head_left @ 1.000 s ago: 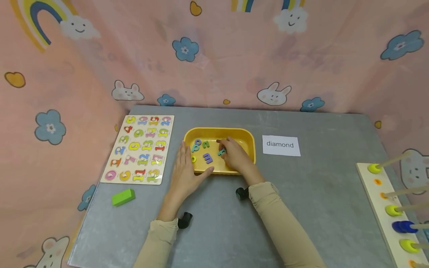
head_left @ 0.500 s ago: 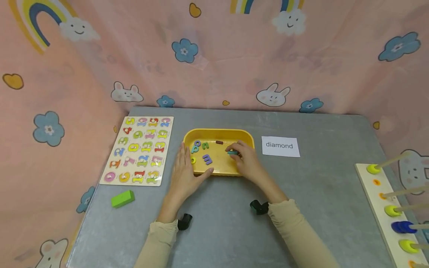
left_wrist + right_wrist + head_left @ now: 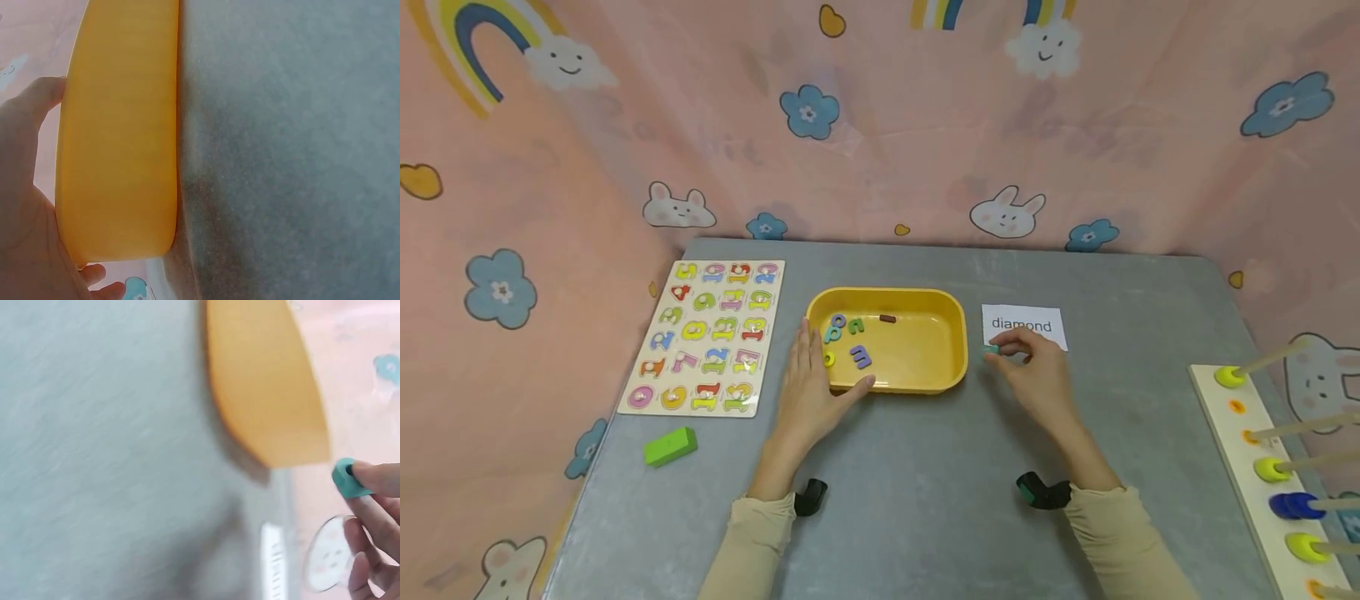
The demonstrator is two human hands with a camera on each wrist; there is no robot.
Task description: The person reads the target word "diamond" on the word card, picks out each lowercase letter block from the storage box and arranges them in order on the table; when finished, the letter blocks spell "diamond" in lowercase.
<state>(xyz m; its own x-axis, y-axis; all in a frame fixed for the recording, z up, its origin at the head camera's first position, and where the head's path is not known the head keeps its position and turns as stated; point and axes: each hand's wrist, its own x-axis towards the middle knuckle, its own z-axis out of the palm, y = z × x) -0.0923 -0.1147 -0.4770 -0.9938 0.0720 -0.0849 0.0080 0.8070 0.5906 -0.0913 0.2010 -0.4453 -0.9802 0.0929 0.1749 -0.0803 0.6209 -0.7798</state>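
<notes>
A yellow tray [image 3: 925, 354] holds a purple letter m [image 3: 861, 357], a green n [image 3: 856, 326], a purple o [image 3: 838, 321], a teal p [image 3: 832, 334], a brown piece [image 3: 887, 318] on edge and a partly covered yellow letter [image 3: 829, 359]. Against the tray's left side and front corner rests my left hand [image 3: 807, 404], fingers straight, thumb spread along the front. My right hand [image 3: 1039, 379] pinches a small teal letter [image 3: 347, 479] between thumb and fingertip, right of the tray and just in front of the white card [image 3: 997, 313] printed "diamond". Which letter it is, I cannot tell.
A number puzzle board [image 3: 700, 337] lies left of the tray, with a green block [image 3: 671, 447] in front of it. Along the right edge stands a wooden peg board [image 3: 1247, 450] with yellow and blue rings. A patterned pink cloth [image 3: 895, 150] hangs behind the grey table [image 3: 917, 500].
My right hand has picked the teal letter up from the tray and carried it rightward, out over the table by the card. My left hand stays at the tray.
</notes>
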